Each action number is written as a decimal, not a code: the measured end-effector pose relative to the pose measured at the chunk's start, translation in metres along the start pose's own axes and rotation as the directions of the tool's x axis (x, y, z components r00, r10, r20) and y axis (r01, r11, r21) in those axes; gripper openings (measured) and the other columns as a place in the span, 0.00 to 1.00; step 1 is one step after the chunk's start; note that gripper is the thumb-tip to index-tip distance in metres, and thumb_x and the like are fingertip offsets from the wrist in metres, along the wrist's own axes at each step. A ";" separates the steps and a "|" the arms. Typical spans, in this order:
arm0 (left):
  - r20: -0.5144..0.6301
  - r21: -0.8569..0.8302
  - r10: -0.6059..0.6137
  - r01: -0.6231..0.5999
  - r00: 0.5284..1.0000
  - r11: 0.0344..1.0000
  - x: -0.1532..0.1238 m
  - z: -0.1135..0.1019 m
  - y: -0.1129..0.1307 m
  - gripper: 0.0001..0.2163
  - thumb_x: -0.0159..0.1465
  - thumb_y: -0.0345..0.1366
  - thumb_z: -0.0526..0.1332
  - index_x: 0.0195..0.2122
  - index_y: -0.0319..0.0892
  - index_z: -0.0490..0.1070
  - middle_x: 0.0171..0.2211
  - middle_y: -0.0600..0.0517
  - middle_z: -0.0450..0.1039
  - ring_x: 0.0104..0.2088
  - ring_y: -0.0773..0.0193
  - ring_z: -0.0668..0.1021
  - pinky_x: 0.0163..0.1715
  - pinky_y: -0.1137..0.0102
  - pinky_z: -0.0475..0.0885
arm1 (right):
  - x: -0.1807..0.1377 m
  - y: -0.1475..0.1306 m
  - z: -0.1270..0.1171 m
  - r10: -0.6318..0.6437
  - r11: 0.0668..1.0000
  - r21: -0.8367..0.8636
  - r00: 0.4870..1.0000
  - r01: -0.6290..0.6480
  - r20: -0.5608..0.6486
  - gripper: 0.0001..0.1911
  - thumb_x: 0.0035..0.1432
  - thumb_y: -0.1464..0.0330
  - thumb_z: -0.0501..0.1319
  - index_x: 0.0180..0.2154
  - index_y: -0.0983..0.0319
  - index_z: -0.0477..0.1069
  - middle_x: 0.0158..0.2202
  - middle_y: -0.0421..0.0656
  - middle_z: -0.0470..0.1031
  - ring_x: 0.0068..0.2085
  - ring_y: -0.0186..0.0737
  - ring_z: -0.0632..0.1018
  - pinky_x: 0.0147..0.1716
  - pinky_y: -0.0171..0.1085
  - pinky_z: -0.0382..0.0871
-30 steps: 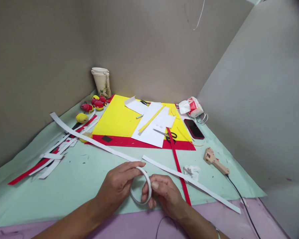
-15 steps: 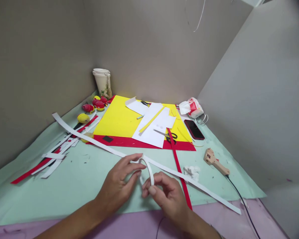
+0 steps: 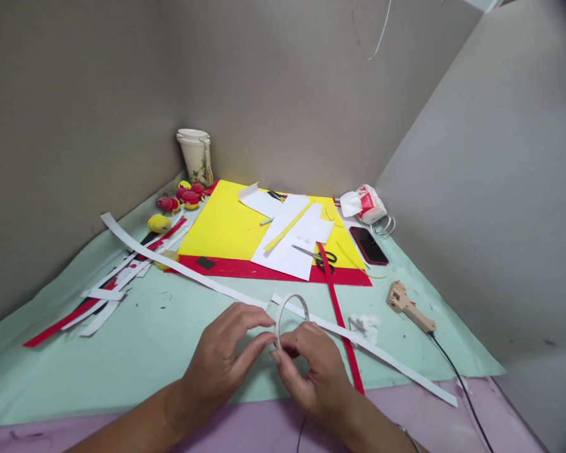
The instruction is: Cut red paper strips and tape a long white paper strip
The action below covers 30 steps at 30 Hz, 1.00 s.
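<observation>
Head view: my left hand (image 3: 226,362) and right hand (image 3: 314,374) both pinch the lower edge of a white paper ring (image 3: 292,296), upright just above the tabletop (image 3: 146,352), near a long white strip (image 3: 382,355).

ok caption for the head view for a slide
Left hand and right hand pinch a white paper ring above a green mat strewn with paper strips.

The ring (image 3: 292,296) sits between the fingertips of the left hand (image 3: 226,358) and the right hand (image 3: 311,371). Behind the hands lie the sheets (image 3: 221,226), with scissors (image 3: 318,256) on them. Strips (image 3: 108,286) lie to the left. The tissue (image 3: 364,324) and glue gun (image 3: 408,306) lie to the right, with the phone (image 3: 368,245) behind them.
</observation>
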<state>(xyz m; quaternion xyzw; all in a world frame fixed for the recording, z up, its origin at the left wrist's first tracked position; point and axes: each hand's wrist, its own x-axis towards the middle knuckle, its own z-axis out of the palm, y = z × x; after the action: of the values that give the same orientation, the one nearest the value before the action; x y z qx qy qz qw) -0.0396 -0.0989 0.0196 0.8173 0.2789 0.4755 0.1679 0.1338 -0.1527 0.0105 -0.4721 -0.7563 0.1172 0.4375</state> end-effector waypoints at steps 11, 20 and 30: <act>0.088 -0.009 -0.098 0.099 0.991 0.995 0.004 -0.002 -0.001 0.04 0.65 0.32 0.58 0.35 0.45 0.72 0.31 0.54 0.77 0.33 0.67 0.79 0.34 0.75 0.74 | 0.002 0.000 -0.001 -0.057 0.991 -0.117 0.998 0.061 0.038 0.08 0.62 0.70 0.54 0.31 0.61 0.68 0.24 0.41 0.70 0.27 0.37 0.68 0.29 0.38 0.57; 0.016 -0.016 -0.080 0.080 0.997 0.997 0.001 -0.001 -0.002 0.03 0.63 0.34 0.62 0.39 0.45 0.72 0.33 0.56 0.78 0.33 0.68 0.80 0.35 0.76 0.75 | 0.002 0.000 -0.002 -0.046 0.994 -0.101 0.997 0.052 0.055 0.07 0.63 0.70 0.53 0.34 0.61 0.69 0.25 0.41 0.71 0.28 0.37 0.68 0.30 0.38 0.57; 0.014 -0.104 -0.094 0.095 0.995 0.990 0.005 -0.002 0.002 0.02 0.63 0.32 0.63 0.34 0.44 0.75 0.29 0.55 0.79 0.29 0.69 0.80 0.32 0.78 0.75 | 0.000 -0.005 -0.002 -0.034 0.999 -0.017 0.999 0.035 0.042 0.05 0.61 0.70 0.55 0.31 0.60 0.66 0.25 0.40 0.69 0.27 0.36 0.67 0.29 0.36 0.57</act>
<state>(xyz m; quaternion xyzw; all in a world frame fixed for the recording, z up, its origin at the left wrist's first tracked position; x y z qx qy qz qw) -0.0390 -0.0973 0.0255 0.7954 0.2913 0.4773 0.2339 0.1320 -0.1556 0.0144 -0.4602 -0.7744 0.1126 0.4193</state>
